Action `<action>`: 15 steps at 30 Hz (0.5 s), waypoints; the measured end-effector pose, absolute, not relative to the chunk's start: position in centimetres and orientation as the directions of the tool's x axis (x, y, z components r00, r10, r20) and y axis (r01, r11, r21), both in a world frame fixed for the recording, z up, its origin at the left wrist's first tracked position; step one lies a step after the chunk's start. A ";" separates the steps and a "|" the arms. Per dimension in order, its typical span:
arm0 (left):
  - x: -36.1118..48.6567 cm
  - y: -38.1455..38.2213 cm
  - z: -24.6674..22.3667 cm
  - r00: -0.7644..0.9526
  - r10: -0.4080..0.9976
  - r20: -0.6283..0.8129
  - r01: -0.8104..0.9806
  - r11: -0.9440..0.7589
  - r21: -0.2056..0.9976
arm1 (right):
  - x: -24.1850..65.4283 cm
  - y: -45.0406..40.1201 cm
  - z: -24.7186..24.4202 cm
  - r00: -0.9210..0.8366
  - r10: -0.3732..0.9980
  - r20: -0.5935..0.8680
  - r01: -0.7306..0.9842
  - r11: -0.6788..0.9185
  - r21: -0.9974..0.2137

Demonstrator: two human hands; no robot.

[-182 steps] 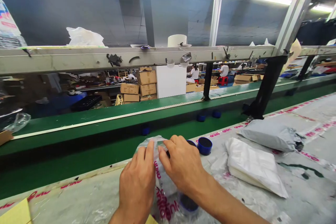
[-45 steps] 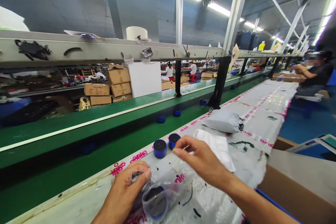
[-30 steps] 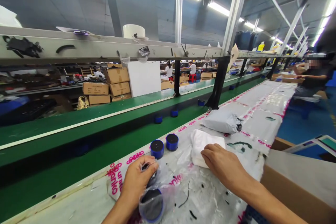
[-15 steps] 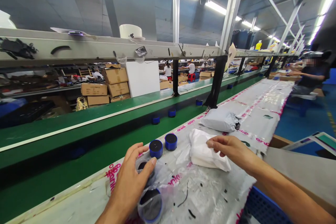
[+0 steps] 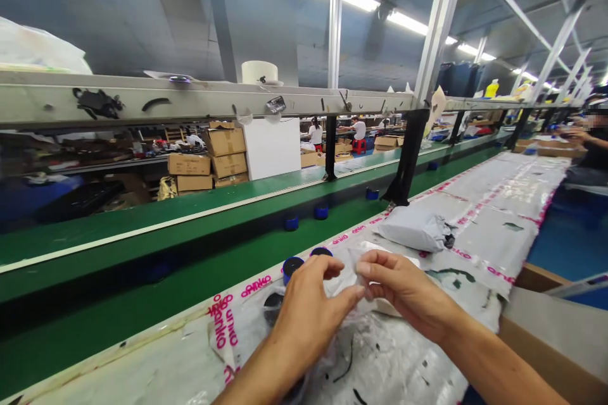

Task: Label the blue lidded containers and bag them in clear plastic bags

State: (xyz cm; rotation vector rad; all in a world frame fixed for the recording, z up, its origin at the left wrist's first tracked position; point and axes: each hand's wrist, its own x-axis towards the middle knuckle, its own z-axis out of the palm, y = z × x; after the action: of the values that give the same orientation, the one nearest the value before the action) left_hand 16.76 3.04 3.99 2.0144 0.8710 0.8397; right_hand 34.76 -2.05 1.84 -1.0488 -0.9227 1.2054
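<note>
Pinching clear bag [image 5: 354, 266] – left hand [image 5: 308, 316], right hand [image 5: 403, 285] – "anko" print [image 5: 255, 286].

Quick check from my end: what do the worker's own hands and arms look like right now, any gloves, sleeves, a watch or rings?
Both are bare. The left hand and the right hand wear no gloves, and no ring shows on the fingers in view. Both forearms are uncovered as far as the picture's edge, with no sleeve cuff, watch, wristband or marking to be seen. The nails look short and plain.

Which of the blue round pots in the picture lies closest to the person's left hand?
The blue pot on the plastic-covered bench, just beyond the left hand. The others sit farther off on the green belt.
</note>
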 end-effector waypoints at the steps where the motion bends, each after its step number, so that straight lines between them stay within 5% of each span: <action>1: 17.1 3.3 4.0 0.550 0.804 0.229 0.220 -0.403 0.888 | 34.2 -1.9 2.0 0.104 0.995 0.008 -0.300 0.039 -0.953; 5: 17.0 4.3 4.4 0.600 0.787 0.140 -0.053 -0.136 0.989 | 32.7 -1.2 2.6 -0.037 0.999 0.024 -0.386 0.008 -0.922; 9: 15.4 4.8 4.8 0.573 0.813 0.101 -0.037 -0.097 0.995 | 31.9 -0.2 3.2 -0.078 0.995 0.057 -0.354 0.026 -0.935; 12: 14.2 5.3 4.6 0.469 0.876 0.110 0.017 -0.134 0.991 | 31.2 0.3 3.3 0.075 0.990 0.118 -0.140 0.127 -0.982; 15: 13.1 5.6 4.3 0.276 0.943 0.184 0.143 -0.229 0.963 | 30.2 0.3 3.0 0.262 0.906 0.333 0.293 0.254 -0.922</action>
State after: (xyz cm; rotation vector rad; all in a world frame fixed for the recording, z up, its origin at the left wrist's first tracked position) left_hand 13.08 5.64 4.27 1.6060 1.0238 1.0691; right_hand 30.19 0.32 2.99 -1.2873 -1.2786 0.6262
